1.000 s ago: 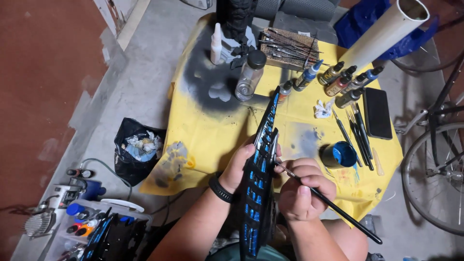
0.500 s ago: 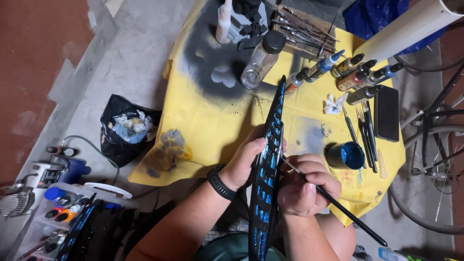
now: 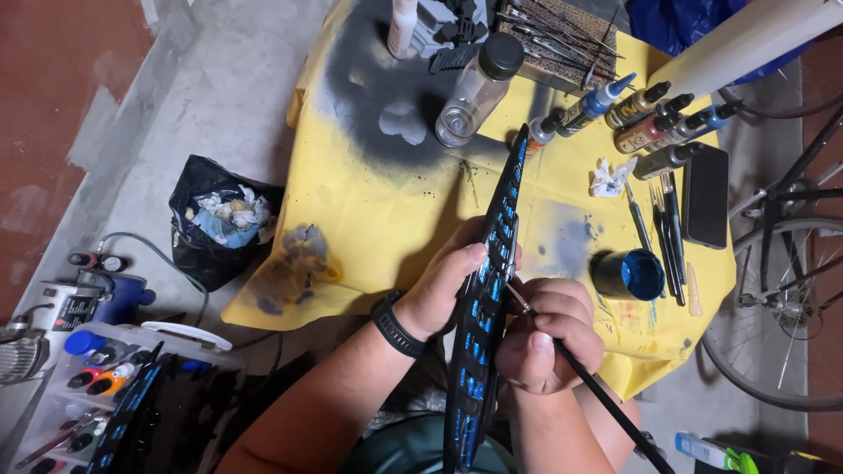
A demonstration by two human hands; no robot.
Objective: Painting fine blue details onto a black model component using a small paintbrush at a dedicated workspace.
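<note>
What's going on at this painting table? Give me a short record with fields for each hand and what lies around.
left hand: left hand grips the long black panel with blue marks, held on edge
right hand: right hand holds a thin paintbrush, tip at the panel
paint: open pot of blue paint right of the hands
table cover: yellow cloth, sprayed black at the far end
nearby: row of paint bottles, spare brushes, clear bottle
floor: black bag of used tissues

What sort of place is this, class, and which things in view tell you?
Probably a home garage or hobby painting corner: a paint-stained yellow cloth on a low table, paint bottles, spare brushes, and a bicycle wheel on bare concrete beside it.
</note>
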